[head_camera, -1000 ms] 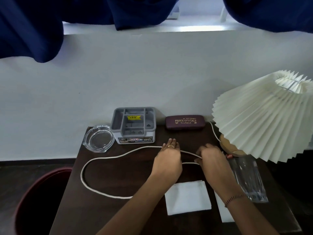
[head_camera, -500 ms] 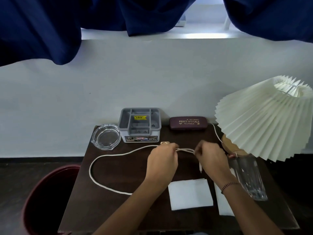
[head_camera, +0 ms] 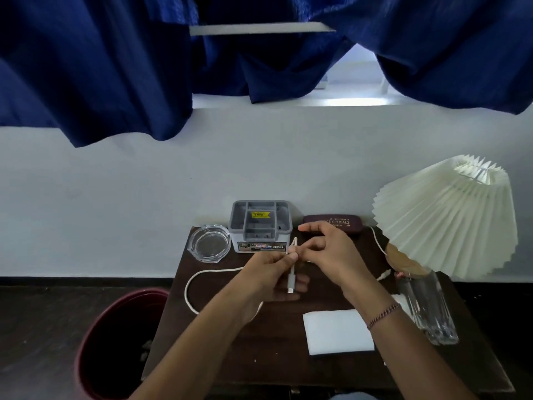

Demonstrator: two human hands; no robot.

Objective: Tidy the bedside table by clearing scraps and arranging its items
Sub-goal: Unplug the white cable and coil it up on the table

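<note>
Evidently gathering slack to coil it, the left hand (head_camera: 268, 272) pinches the white braided charging cable (head_camera: 292, 277) while the right hand (head_camera: 328, 249), at three o'clock, hovers half-curled, seemingly empty.

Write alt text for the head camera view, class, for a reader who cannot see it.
Two hands, left hand and right hand, gather a white cable over a dark bedside table. Behind sit an ashtray, organiser and glasses case; a lamp and a glass stand right.

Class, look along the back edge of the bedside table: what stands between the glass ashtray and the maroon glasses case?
In the head view, the grey compartmented organiser stands between the glass ashtray and the glasses case.
</note>
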